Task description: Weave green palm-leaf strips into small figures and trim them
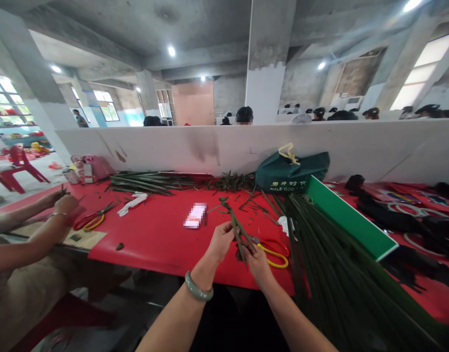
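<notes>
My left hand (220, 240) pinches thin green stems (236, 229) above the red table (154, 239). My right hand (257, 259) is closed round the lower end of the same stems. A jade-green bangle (198, 289) sits on my left wrist. Yellow-handled scissors (275, 254) lie on the table just right of my right hand. A large bundle of long green stems (330, 264) spreads from the table's middle toward the lower right.
A co-worker's hands (61, 201) work at the left, near red-and-yellow scissors (88, 222). More stems (147, 182) lie along the white partition (210, 146), beside a green bag (290, 171), a green board (347, 217) and black items (408, 215) at right.
</notes>
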Tool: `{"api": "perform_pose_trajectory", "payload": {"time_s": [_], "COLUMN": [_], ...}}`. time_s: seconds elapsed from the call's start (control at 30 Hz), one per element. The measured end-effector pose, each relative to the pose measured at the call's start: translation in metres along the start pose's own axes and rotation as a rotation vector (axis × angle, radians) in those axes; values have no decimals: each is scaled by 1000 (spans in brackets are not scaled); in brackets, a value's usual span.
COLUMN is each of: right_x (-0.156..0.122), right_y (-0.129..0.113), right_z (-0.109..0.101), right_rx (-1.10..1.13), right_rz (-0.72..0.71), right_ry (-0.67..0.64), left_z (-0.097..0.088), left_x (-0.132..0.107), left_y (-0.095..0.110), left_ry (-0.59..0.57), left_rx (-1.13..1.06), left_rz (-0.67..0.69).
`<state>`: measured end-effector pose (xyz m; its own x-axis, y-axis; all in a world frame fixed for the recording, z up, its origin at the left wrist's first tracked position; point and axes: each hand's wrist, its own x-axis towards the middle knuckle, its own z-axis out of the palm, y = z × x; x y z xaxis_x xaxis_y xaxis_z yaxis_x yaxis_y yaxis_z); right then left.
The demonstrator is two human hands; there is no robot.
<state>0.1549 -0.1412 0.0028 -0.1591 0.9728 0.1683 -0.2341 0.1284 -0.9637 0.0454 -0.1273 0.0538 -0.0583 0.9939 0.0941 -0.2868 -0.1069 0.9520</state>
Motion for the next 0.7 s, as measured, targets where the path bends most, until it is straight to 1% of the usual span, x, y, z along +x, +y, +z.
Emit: {"api": "perform_pose_trajectory", "payload": {"time_s": [0.07,0.13,0.23,0.37,0.47,0.57,0.63,0.7], "right_x": [-2,-4,-6,-2,2,2,0,-3], "right_y": [-5,-10,-17,-20,-22,-24,-25,-26], "right_z": [-3,-7,-12,-20,-27,-31,-33,-34], "right_rx": [-95,-207,-309,-268,-200,-154,-202,-295], "right_rz": [-49,-84,-150,-227,-224,-231,-267,-315], "right_ry": [42,46,45,99,149,172,152,113], "left_z": [4,7,10,12,15,17,18,17], "left_x": [-4,-8,-16,-27,-36,-42,-45,-47], "left_y": [4,7,11,12,11,11,10,11], "left_ry": [61,122,155,119,63,5,-30,-65], "left_rx": [-24,-58,-122,-156,-147,-112,-110,-115], "left_rz": [28,42,27,-3,-42,-86,-91,-114]}}
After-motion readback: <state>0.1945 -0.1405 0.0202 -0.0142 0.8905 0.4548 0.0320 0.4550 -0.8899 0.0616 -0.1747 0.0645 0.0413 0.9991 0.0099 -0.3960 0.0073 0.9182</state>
